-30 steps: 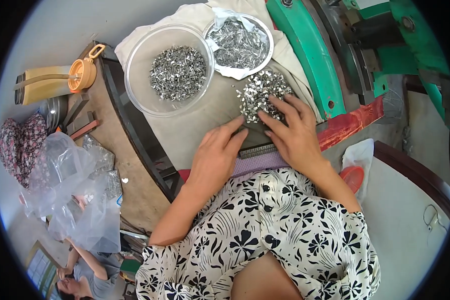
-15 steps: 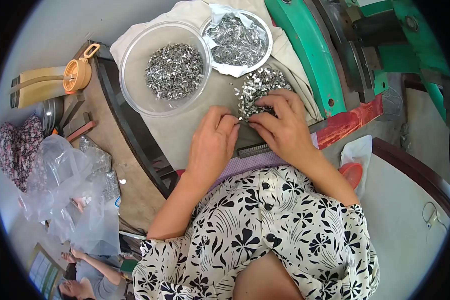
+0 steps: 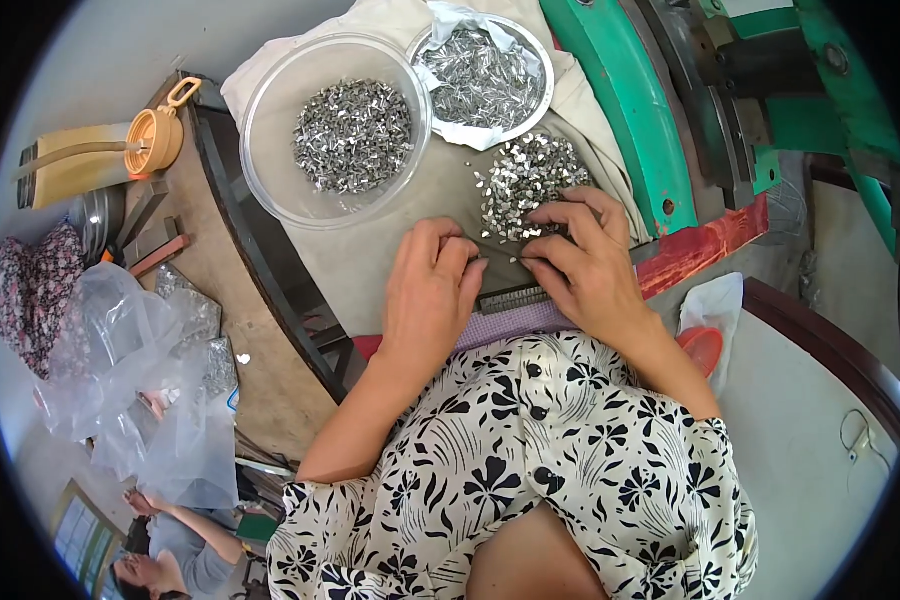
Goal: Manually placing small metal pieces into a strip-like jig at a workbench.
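My left hand (image 3: 432, 285) is closed in a pinch over the cloth. Whatever its fingertips hold is too small to make out. Across a narrow gap, my right hand (image 3: 598, 262) pinches a small shiny metal piece between thumb and forefinger, while its other fingers curl at the near edge of a loose pile of small metal pieces (image 3: 532, 180). A dark ridged metal strip (image 3: 515, 298) lies just below the hands. Beyond them stand a clear round tub (image 3: 260, 190) holding small metal parts and a white bowl (image 3: 548, 95) of thin, shiny metal pins on white lining.
A green machine frame (image 3: 635, 110) stands along the right. At the left are an orange lid with a loop (image 3: 155, 140), clear plastic bags (image 3: 160, 370) and a patterned cloth bundle (image 3: 35, 290). Another person (image 3: 185, 550) sits at the lower left.
My hands have drawn apart, the right shifting slightly right and down, which opens a gap between the fingertips. The whole view has shifted a little.
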Motion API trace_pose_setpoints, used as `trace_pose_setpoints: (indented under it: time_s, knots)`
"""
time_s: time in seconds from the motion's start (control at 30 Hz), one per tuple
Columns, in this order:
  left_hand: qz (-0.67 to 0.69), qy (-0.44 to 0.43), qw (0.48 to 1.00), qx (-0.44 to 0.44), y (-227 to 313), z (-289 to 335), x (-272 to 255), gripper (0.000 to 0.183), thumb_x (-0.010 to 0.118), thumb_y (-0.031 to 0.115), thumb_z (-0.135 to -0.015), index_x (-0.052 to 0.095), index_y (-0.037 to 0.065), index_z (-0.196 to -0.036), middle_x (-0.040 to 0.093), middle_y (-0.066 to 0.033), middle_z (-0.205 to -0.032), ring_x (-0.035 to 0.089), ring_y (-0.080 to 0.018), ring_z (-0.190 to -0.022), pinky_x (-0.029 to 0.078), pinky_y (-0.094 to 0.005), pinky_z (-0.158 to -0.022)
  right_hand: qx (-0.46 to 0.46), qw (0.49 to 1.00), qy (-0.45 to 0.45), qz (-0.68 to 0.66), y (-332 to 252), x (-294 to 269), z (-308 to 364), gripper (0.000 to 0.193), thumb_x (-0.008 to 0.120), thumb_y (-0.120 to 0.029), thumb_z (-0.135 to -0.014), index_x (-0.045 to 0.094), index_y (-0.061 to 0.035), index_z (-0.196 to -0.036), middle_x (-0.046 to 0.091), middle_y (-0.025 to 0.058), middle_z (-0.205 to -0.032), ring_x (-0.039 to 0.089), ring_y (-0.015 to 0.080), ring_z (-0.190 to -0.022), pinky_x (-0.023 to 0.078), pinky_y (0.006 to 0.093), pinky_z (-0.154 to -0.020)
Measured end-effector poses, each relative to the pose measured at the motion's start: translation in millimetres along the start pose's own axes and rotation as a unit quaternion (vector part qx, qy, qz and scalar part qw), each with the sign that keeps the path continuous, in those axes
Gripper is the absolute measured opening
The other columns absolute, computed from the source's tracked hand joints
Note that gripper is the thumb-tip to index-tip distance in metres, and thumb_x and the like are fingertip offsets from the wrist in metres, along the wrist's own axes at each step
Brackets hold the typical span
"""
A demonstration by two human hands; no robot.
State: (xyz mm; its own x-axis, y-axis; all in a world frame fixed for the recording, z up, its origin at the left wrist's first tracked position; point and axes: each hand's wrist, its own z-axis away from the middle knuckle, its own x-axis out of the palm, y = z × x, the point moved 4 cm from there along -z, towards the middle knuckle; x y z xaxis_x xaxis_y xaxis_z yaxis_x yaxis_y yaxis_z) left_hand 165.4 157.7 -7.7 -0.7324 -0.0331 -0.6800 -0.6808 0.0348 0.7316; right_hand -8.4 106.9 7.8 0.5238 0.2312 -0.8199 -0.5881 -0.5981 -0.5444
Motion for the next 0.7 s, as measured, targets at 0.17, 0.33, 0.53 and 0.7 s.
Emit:
trace_pose_setpoints:
  time_s: [0.17,0.33,0.53,0.7]
  knots:
    - [0.012,0.006,1.000,0.000,-2,1,-2,0.014,0.070,0.000,-0.082,0.063,-0.001,-0.094,0.058,-0.0126,-0.108,0.059,-0.0329,-0.095,0.049,-0.0418,-0.081,0.013,1.000,0.026,-0.009,1,-4,-2,0.016,0.079,-0.007,-0.072,0.072,-0.0098,-0.087,0.065,0.0053,-0.109,0.051,0.0353,-0.116,0.039,0.0446,-0.099]
    - [0.010,0.013,1.000,-0.005,-2,4,-2,0.013,0.069,0.000,-0.083,0.064,-0.002,-0.094,0.058,-0.0129,-0.107,0.059,-0.0335,-0.095,0.050,-0.0420,-0.081,-0.017,1.000,0.022,-0.010,-4,-2,-2,0.016,0.080,-0.009,-0.071,0.071,-0.0086,-0.084,0.063,0.0032,-0.107,0.052,0.0314,-0.113,0.041,0.0447,-0.094]
    - [0.007,0.006,1.000,0.006,0,14,-10,0.014,0.071,-0.001,-0.082,0.065,0.000,-0.095,0.061,-0.0135,-0.108,0.063,-0.0321,-0.095,0.052,-0.0381,-0.081,-0.016,1.000,0.017,0.014,-7,5,-5,0.015,0.081,-0.012,-0.067,0.071,-0.0081,-0.077,0.061,0.0022,-0.100,0.052,0.0292,-0.111,0.042,0.0454,-0.093]
    - [0.020,-0.034,0.998,0.045,1,32,-13,0.018,0.072,0.001,-0.081,0.064,0.001,-0.097,0.061,-0.0134,-0.110,0.061,-0.0330,-0.095,0.050,-0.0399,-0.081,-0.018,0.999,0.015,0.027,-9,6,-3,0.017,0.082,-0.012,-0.067,0.071,-0.0093,-0.080,0.061,0.0022,-0.099,0.053,0.0305,-0.110,0.041,0.0445,-0.093]
